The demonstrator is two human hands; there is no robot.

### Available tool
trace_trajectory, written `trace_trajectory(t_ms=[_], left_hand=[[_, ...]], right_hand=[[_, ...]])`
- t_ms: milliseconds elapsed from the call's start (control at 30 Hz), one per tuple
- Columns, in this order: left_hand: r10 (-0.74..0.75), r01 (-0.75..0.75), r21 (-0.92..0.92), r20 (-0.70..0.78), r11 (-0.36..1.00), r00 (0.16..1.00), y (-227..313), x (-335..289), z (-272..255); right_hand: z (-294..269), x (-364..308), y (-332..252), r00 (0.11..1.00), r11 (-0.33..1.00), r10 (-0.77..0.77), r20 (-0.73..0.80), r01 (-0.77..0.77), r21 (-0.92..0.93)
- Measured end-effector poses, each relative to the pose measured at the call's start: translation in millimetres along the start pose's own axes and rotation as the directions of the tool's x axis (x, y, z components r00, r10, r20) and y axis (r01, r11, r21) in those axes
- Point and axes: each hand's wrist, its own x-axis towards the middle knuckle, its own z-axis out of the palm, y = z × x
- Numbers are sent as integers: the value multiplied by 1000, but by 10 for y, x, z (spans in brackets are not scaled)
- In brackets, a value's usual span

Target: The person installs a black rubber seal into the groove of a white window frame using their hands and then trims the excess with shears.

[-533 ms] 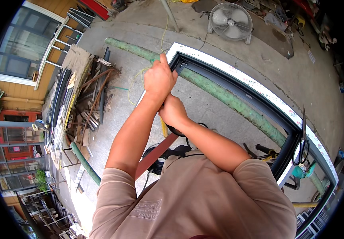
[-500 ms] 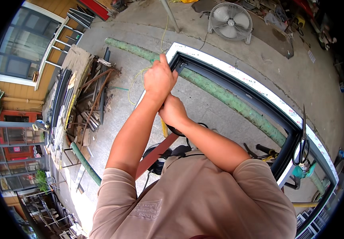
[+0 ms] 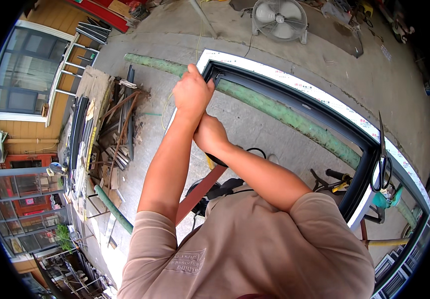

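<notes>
Left hand (image 3: 191, 92) fisted on the dark window frame (image 3: 294, 97) corner at 12 o'clock, right hand (image 3: 210, 135) below clenched on something, probably a tool, mostly hidden; risk: the frame slides off the green pipe (image 3: 274, 107) if pushed sideways.

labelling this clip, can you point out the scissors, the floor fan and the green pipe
scissors (image 3: 383, 167), head view, on the pivot, just above the black handle loops
floor fan (image 3: 279, 19), head view, on the middle of its round grille
green pipe (image 3: 284, 113), head view, on its mid length inside the dark frame
</notes>
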Motion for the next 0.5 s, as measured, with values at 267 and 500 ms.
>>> trace_trajectory(t_ms=[267,500], left_hand=[[45,-227,-487,-357,843,933,-332,-962,-333],[-284,289,-817,162,499,945,-507,-2357,198]], right_hand=[[-117,11,-4,997,982,59,59,-68,175],[-376,-54,-193,969,946,150,196,-198,257]])
